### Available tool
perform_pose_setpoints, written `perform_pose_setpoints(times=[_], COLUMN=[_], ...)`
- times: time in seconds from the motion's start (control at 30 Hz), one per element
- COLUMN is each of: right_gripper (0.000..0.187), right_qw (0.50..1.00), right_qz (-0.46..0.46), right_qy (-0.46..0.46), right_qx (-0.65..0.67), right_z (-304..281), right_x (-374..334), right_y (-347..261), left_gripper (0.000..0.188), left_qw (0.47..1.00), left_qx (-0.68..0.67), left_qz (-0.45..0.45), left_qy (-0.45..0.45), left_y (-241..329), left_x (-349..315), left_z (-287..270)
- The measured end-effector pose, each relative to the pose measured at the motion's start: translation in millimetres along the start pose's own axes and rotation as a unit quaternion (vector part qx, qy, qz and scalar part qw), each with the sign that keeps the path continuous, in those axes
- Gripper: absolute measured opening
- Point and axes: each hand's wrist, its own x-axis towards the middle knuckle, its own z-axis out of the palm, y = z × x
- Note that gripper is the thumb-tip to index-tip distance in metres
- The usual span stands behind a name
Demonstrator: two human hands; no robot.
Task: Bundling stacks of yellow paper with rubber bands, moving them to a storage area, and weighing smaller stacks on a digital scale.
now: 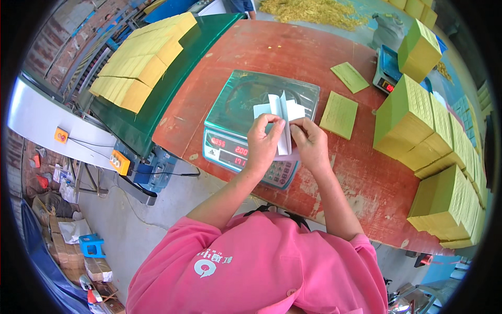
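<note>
Over a digital weighing scale (224, 121) my two hands hold white paper sheets (284, 123) upright, their upper ends fanned apart. My left hand (264, 140) pinches the left side between thumb and fingers. On the other side my right hand (312, 142) has its thumb and fingers closed at the paper's edge. Other white paper pieces (296, 111) show behind the hands; whether they are held or lie on the scale, I cannot tell. The scale has a clear-covered platform and a lit red display. Just right of it lies a yellow sheet stack (339, 115).
A smaller yellow stack (349, 77) lies farther back on the red table (191, 99). Tall yellow paper stacks (405, 120) line the right edge, near a second scale (388, 68). At left, yellow blocks (136, 63) rest on a green belt (194, 47). A person (241, 6) stands beyond.
</note>
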Motion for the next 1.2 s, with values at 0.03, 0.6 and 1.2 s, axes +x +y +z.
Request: perform_pose_setpoints(times=[0.03, 0.6, 1.2], right_gripper=[0.014, 0.012, 0.027], right_qw=[1.0, 0.997, 0.978], right_qz=[-0.001, 0.036, -0.092], right_qy=[0.007, -0.053, 0.08], right_qx=[-0.009, 0.048, -0.169], right_z=[1, -2, -3], right_x=[0, 3, -7], right_y=[-5, 5, -11], left_gripper=[0.015, 0.015, 0.008], left_qw=[1.0, 0.999, 0.998], left_qx=[0.028, 0.031, 0.055], left_qz=[0.001, 0.024, 0.008], left_qy=[0.0, 0.023, 0.03], left_y=[3, 9, -8], left_x=[-1, -6, -17], left_z=[-1, -2, 2])
